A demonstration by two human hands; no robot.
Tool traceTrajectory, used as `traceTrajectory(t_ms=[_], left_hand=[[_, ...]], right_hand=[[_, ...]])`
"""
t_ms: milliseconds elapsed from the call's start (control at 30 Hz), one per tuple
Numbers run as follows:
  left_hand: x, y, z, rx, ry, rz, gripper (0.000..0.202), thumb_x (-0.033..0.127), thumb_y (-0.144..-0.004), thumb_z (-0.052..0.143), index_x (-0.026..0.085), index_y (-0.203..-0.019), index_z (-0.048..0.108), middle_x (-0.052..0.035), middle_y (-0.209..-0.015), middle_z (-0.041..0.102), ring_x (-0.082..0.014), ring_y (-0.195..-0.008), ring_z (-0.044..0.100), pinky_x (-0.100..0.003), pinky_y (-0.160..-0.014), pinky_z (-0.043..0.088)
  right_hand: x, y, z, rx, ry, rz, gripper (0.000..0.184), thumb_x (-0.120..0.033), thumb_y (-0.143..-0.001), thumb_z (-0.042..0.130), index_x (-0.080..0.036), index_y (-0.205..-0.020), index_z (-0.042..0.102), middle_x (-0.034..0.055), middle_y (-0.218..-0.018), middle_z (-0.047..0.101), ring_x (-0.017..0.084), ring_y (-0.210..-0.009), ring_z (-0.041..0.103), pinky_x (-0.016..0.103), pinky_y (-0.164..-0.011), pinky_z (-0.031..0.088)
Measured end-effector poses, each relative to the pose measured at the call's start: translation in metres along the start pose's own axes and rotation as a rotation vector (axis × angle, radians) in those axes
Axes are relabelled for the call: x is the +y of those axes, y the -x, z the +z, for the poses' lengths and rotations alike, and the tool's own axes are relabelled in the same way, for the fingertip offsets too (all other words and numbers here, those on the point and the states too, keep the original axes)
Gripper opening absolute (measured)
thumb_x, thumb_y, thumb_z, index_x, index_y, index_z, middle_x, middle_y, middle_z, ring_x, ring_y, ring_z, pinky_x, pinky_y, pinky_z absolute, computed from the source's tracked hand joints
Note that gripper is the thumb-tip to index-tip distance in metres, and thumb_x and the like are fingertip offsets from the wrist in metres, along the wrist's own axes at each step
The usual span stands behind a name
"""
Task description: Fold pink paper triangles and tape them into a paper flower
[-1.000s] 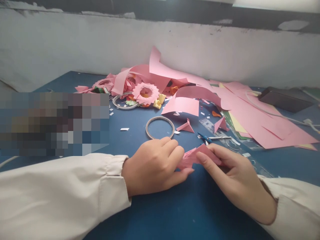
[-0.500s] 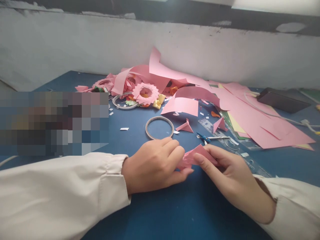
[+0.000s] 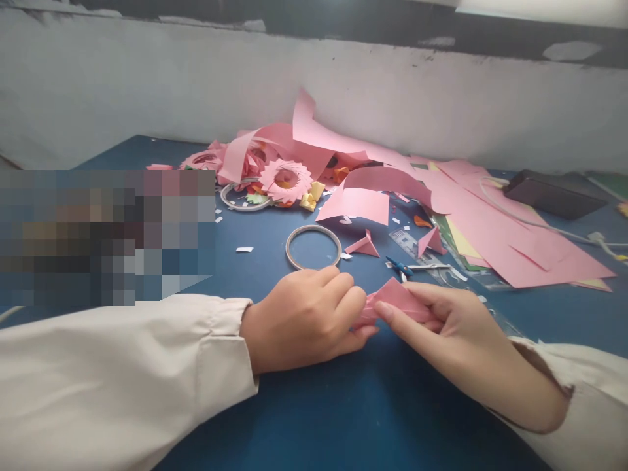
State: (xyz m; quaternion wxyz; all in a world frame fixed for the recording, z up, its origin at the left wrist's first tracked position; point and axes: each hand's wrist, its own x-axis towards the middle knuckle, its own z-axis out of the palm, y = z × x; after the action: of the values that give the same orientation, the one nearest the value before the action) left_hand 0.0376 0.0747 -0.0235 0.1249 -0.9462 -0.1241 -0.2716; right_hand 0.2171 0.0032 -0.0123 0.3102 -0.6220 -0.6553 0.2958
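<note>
Two hands, left hand (image 3: 307,317) and right hand (image 3: 444,330), each grip pinching folded pink paper (image 3: 395,299), no readable writing

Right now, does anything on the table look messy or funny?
Yes. Pink paper sheets and cut scraps lie heaped untidily along the far side of the blue table, some curling up. Tiny white snippets are scattered about. The hands hold a folded pink piece.

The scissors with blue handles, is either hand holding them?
No, the scissors lie on the table beyond both hands, which pinch a folded pink paper.
</note>
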Motion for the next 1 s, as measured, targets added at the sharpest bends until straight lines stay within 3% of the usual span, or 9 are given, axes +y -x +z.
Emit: traceTrajectory(t_ms=[100, 267, 367, 567, 667, 800, 933, 1000], left_hand=[[0.001, 0.001, 0.000, 0.000, 0.002, 0.002, 0.029, 0.033, -0.087, 0.048, 0.018, -0.063, 0.043, 0.0007, -0.057, 0.048, -0.0136, -0.052, 0.044, -0.026, -0.050, 0.036], [0.001, 0.001, -0.001, -0.016, 0.025, 0.008, 0.025, 0.028, -0.085, 0.048, 0.018, -0.063, 0.044, 0.0009, -0.057, 0.048, -0.0139, -0.053, 0.046, -0.026, -0.050, 0.036], [0.001, 0.000, 0.000, 0.005, 0.040, -0.003, 0.025, 0.027, -0.086, 0.047, 0.018, -0.063, 0.045, 0.0009, -0.056, 0.047, -0.0138, -0.052, 0.047, -0.026, -0.049, 0.035], [0.002, 0.001, 0.001, -0.063, 0.024, -0.051, 0.026, 0.029, -0.087, 0.045, 0.018, -0.064, 0.047, 0.0006, -0.057, 0.050, -0.0136, -0.053, 0.047, -0.026, -0.050, 0.035], [0.002, 0.002, 0.000, -0.042, 0.021, -0.051, 0.028, 0.029, -0.087, 0.047, 0.018, -0.062, 0.045, 0.0013, -0.056, 0.048, -0.0133, -0.051, 0.045, -0.027, -0.048, 0.031], [0.002, 0.002, 0.000, -0.061, 0.142, -0.115, 0.029, 0.036, -0.086, 0.050, 0.018, -0.064, 0.045, 0.0007, -0.059, 0.048, -0.0134, -0.054, 0.045, -0.026, -0.048, 0.030], [0.000, 0.000, -0.002, -0.173, 0.391, -0.290, 0.021, 0.028, -0.088, 0.044, 0.016, -0.071, 0.047, -0.0012, -0.069, 0.051, -0.0130, -0.061, 0.046, -0.024, -0.054, 0.034], [-0.001, -0.001, -0.003, -0.198, 0.490, -0.324, 0.013, 0.023, -0.087, 0.043, 0.015, -0.078, 0.048, -0.0021, -0.073, 0.053, -0.0132, -0.066, 0.047, -0.024, -0.058, 0.037]], right_hand=[[0.001, 0.000, 0.002, 0.032, 0.012, -0.027, 0.038, -0.033, -0.082, 0.053, -0.018, -0.053, 0.034, -0.0062, -0.048, 0.028, 0.004, -0.043, 0.026, 0.018, -0.035, 0.021], [0.001, 0.001, 0.007, 0.025, -0.027, -0.124, 0.015, -0.027, -0.083, 0.055, -0.019, -0.074, 0.063, -0.0048, -0.056, 0.056, 0.007, -0.050, 0.049, 0.014, -0.045, 0.040], [0.000, 0.003, 0.007, 0.085, -0.043, -0.167, 0.011, -0.021, -0.083, 0.056, -0.023, -0.076, 0.066, -0.0070, -0.058, 0.060, 0.005, -0.049, 0.052, 0.012, -0.045, 0.040], [-0.001, 0.005, 0.009, 0.157, 0.070, -0.353, 0.012, -0.014, -0.081, 0.056, -0.020, -0.074, 0.062, -0.0070, -0.054, 0.057, 0.004, -0.044, 0.045, 0.014, -0.043, 0.037], [0.002, 0.005, 0.009, 0.136, 0.034, -0.302, 0.015, -0.017, -0.082, 0.055, -0.019, -0.068, 0.057, -0.0063, -0.051, 0.049, 0.005, -0.043, 0.041, 0.016, -0.041, 0.034], [0.006, 0.004, 0.008, 0.151, 0.009, -0.184, 0.032, -0.026, -0.082, 0.056, -0.018, -0.054, 0.043, -0.0064, -0.047, 0.033, 0.006, -0.042, 0.031, 0.020, -0.037, 0.026], [0.009, 0.000, 0.007, 0.039, -0.141, -0.140, 0.015, -0.029, -0.084, 0.055, -0.018, -0.078, 0.062, -0.0010, -0.062, 0.056, 0.010, -0.056, 0.053, 0.019, -0.050, 0.043], [0.009, -0.002, 0.007, 0.021, -0.136, -0.128, 0.015, -0.029, -0.085, 0.054, -0.018, -0.083, 0.065, 0.0009, -0.067, 0.061, 0.011, -0.060, 0.056, 0.020, -0.054, 0.045]])
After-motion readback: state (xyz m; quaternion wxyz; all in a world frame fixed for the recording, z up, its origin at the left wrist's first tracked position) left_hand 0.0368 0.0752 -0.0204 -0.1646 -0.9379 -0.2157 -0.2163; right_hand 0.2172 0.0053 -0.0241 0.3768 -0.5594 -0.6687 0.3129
